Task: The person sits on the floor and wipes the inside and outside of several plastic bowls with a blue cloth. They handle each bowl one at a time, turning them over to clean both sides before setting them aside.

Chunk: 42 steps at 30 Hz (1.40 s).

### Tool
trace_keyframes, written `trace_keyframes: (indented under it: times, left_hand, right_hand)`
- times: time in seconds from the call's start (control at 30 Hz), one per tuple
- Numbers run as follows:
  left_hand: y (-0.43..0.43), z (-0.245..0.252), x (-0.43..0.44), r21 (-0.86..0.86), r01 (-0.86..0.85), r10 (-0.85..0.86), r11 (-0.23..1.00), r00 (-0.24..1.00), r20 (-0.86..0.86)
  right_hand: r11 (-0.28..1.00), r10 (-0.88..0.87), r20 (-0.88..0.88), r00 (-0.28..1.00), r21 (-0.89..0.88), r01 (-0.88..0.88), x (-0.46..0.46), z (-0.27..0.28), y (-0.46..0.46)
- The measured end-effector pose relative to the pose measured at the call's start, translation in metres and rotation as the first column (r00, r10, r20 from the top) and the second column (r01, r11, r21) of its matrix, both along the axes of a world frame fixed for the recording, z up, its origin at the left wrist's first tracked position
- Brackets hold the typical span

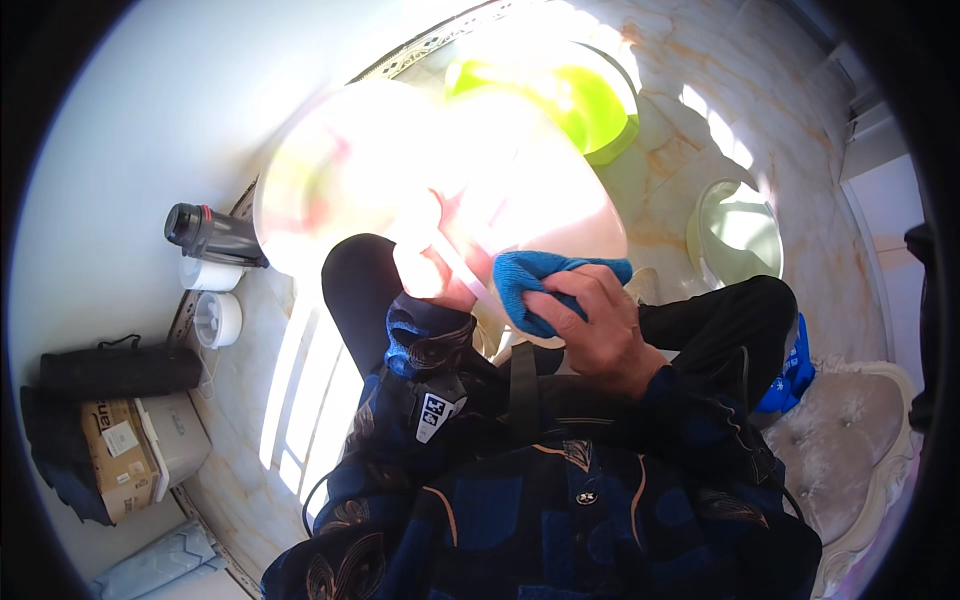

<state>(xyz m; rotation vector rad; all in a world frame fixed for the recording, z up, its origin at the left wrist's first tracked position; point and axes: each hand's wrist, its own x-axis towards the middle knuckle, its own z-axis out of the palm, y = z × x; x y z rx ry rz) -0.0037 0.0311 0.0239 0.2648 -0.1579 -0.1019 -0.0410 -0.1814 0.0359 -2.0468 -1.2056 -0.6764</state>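
Note:
In strong sunlight before me is a pale, rounded plastic vessel (570, 210), largely washed out by glare. My left hand (435, 262) closes around a pale edge or strip of it, above my left knee; the glare hides most of the fingers. A folded blue cloth (529, 289) is bunched under the fingers of my right hand (596, 322), resting at the near edge of the vessel. Beside it on the left is another pale round shape (300, 187), overexposed, with faint pink and green patches.
A bright green basin (600, 112) lies beyond the vessel, and a pale bucket (739, 232) stands to the right. At left are a dark thermos (217, 232), white round containers (217, 319), a black case (120, 371) and a cardboard box (124, 480). A tufted chair (840, 442) is at lower right.

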Motion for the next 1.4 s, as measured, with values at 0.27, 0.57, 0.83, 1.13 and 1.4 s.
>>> trace_keyframes:
  times: [0.27,0.57,0.83,1.13,1.4]
  left_hand:
    - [-0.017,0.010,-0.004,0.238,0.027,0.011,0.971,0.987,-0.157]
    - [-0.038,0.008,-0.006,0.205,0.136,-0.198,0.969,0.924,0.326]
    - [-0.046,0.022,-0.010,0.403,0.104,-0.101,0.909,0.994,-0.029]
    - [-0.043,0.009,-0.012,0.496,0.231,-0.344,0.837,0.927,0.148]
    - [-0.036,0.006,-0.010,0.463,0.112,-0.152,0.879,0.987,0.050]
  right_hand:
    - [0.850,-0.417,-0.182,0.890,0.267,0.453,0.016,0.011,0.005]
    - [0.852,-0.483,-0.062,0.873,0.197,0.485,0.053,0.031,0.012]
    - [0.961,-0.273,0.144,0.951,0.084,0.263,0.021,0.021,0.021]
    - [0.843,-0.347,-0.455,0.820,0.232,0.485,0.091,0.025,-0.027]
    - [0.949,-0.302,0.075,0.950,-0.074,0.307,0.028,0.020,0.004]
